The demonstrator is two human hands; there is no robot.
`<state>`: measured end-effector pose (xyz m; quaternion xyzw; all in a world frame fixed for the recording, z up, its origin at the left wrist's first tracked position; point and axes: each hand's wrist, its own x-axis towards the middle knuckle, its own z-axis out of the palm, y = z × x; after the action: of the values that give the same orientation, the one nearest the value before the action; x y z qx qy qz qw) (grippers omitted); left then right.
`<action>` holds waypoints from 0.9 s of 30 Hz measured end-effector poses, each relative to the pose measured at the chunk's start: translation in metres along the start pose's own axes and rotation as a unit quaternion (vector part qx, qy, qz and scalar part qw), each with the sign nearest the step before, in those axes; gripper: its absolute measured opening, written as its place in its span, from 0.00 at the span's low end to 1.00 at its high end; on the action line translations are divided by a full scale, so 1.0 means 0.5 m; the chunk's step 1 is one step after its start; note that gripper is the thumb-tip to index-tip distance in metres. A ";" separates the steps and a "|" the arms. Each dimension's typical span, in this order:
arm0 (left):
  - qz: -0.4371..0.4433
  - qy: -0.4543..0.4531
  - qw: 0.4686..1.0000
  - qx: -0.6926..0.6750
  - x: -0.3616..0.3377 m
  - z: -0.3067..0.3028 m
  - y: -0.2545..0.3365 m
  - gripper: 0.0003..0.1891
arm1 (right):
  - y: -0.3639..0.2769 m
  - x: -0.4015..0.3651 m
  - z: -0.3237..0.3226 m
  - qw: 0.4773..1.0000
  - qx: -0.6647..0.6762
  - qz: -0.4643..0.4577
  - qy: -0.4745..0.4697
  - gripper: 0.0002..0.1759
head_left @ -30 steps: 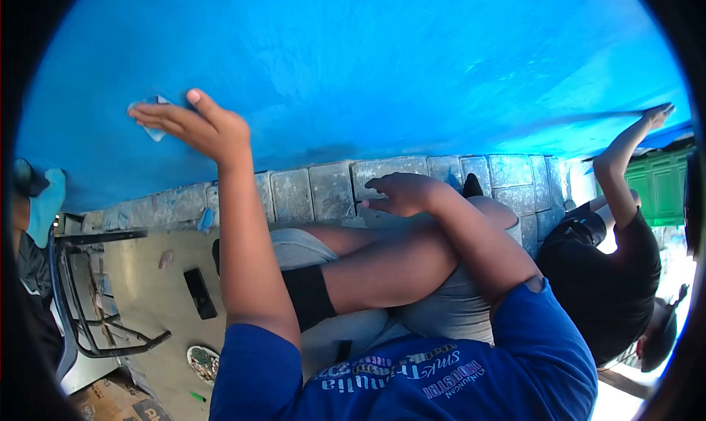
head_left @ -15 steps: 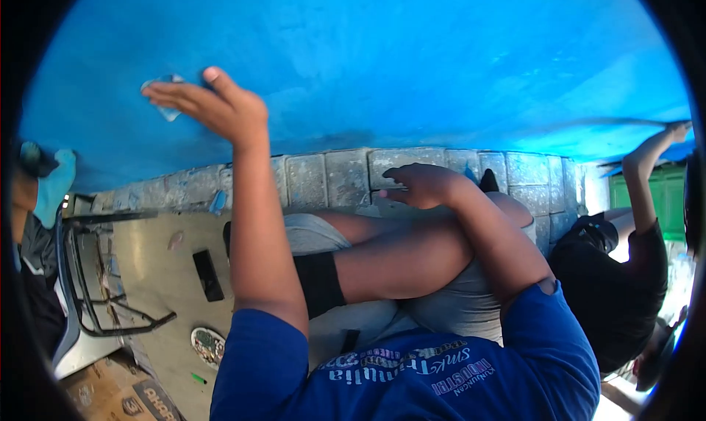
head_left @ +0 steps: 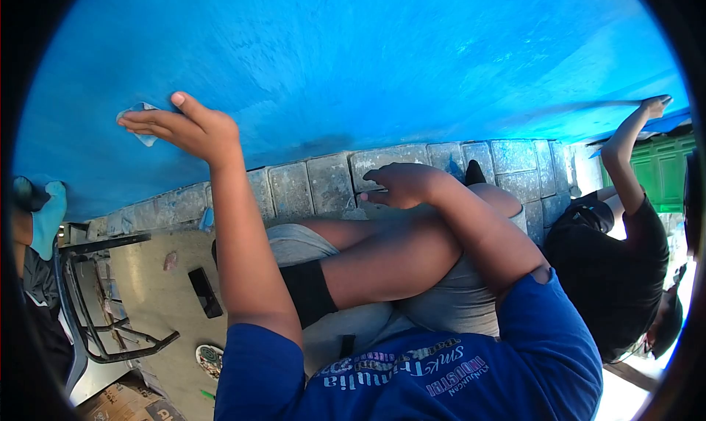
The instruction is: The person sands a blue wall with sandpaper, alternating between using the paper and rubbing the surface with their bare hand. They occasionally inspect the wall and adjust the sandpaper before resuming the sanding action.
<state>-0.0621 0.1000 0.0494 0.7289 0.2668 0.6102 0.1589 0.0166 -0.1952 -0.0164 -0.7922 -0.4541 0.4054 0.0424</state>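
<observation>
My left hand (head_left: 180,130) is flat against the blue wall (head_left: 382,61), thumb raised away from the fingers. Beneath its fingers is a small pale grey sheet (head_left: 147,139), pressed to the wall; its material I cannot make out. Over my bent leg (head_left: 401,270) hangs my right hand (head_left: 404,186), fingers loosely spread and nothing in them. It is apart from the wall, in front of the grey paving blocks (head_left: 331,182).
A phone (head_left: 205,292) and a patterned round dish (head_left: 209,361) lie on the floor at left, beside a black metal chair frame (head_left: 92,340). At right, a person in black (head_left: 603,274) reaches to the wall. A blue-covered foot (head_left: 50,219) shows at far left.
My left hand has slid a little leftward along the wall with the sheet. The view has tilted slightly. My right hand stays over my leg.
</observation>
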 end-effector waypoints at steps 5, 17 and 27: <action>0.011 0.001 1.000 0.008 0.001 0.000 0.000 0.47 | -0.005 -0.004 -0.008 1.000 0.003 0.001 -0.012 0.42; -0.001 0.014 1.000 0.007 -0.004 0.004 -0.009 0.47 | 0.005 -0.004 -0.005 0.998 0.018 -0.037 0.041 0.40; 0.028 0.070 0.997 0.016 -0.003 0.005 -0.007 0.41 | -0.264 -0.191 -0.122 0.812 -0.058 -0.397 0.424 0.17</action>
<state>-0.0607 0.1024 0.0457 0.6938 0.2665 0.6599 0.1106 -0.0572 -0.1718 0.1394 -0.6374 -0.6886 -0.0497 0.3423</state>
